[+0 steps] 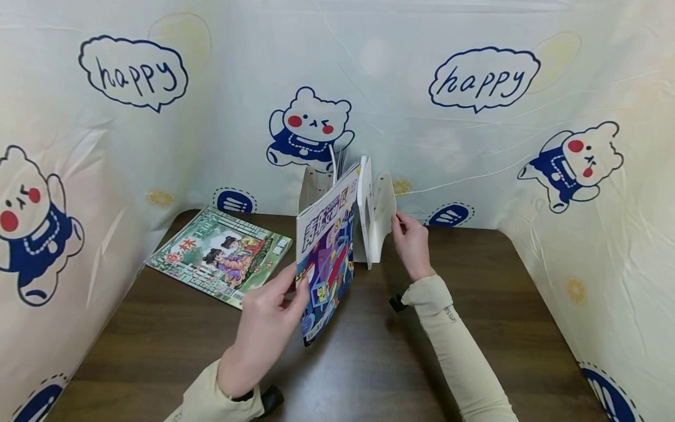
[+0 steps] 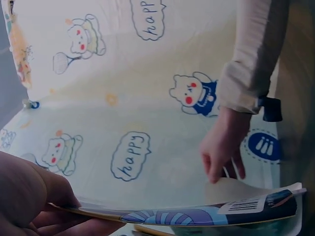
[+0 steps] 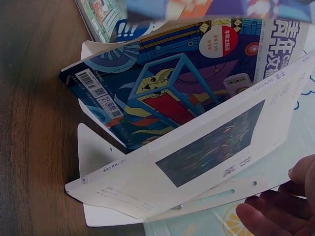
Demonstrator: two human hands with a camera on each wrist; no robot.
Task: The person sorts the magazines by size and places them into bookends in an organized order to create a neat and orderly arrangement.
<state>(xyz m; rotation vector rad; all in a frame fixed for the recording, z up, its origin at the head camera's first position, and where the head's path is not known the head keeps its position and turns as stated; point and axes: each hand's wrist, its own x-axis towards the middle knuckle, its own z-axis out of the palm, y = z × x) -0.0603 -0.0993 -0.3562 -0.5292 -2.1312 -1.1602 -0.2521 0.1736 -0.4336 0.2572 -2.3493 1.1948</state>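
Gripping a purple magazine [image 1: 328, 258], the left hand [image 1: 268, 322] sits near the white bookend [image 1: 384, 214]; right hand [image 1: 413, 243] pinches its edge (green magazine [image 1: 203, 266]'s left of it, btw).

- In the head view, at six o'clock: a brown table [image 1: 337, 384].
- At twelve: a pale cloth [image 1: 390, 23] with a printed bear [image 1: 303, 143].
- At ten and at two: "happy" speech bubbles [image 1: 134, 73].

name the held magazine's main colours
The held magazine is mainly blue and purple, clearest in the head view.

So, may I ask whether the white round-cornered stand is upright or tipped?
The stand is upright: its side panels rise from the brown table.
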